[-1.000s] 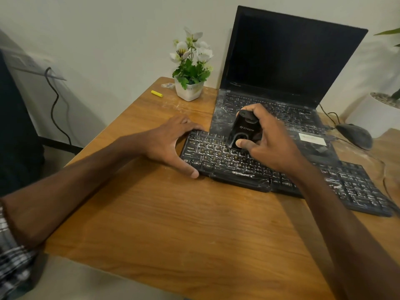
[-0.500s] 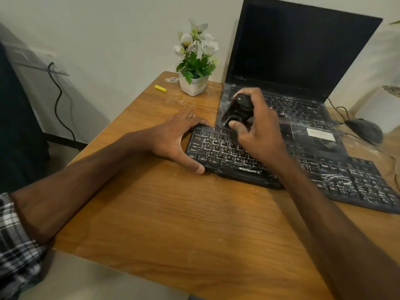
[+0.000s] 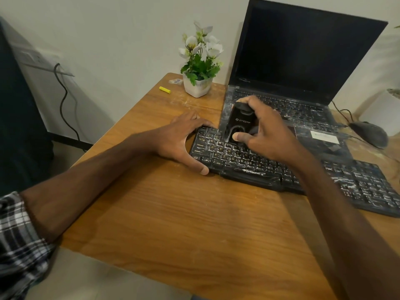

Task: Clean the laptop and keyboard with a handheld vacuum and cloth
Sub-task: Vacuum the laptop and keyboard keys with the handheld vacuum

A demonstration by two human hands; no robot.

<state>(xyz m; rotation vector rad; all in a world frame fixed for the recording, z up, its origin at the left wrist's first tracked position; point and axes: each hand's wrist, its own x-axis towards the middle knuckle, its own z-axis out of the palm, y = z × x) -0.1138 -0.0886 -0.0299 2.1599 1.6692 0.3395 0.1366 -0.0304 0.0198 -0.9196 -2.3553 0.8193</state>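
Gripping the vacuum (image 3: 240,121) in the curled right hand (image 3: 268,137), nozzle down on the keyboard (image 3: 216,152) just beneath. Bracing its left end with the spread, empty left hand (image 3: 179,139), likely against sliding.

On the brown wooden tabletop (image 3: 173,224), a small white pot of white flowers (image 3: 197,85) stands near the wall, a short yellow cylinder (image 3: 165,89) lies just left of it, and a dusty black computer mouse (image 3: 370,133) sits at the right.
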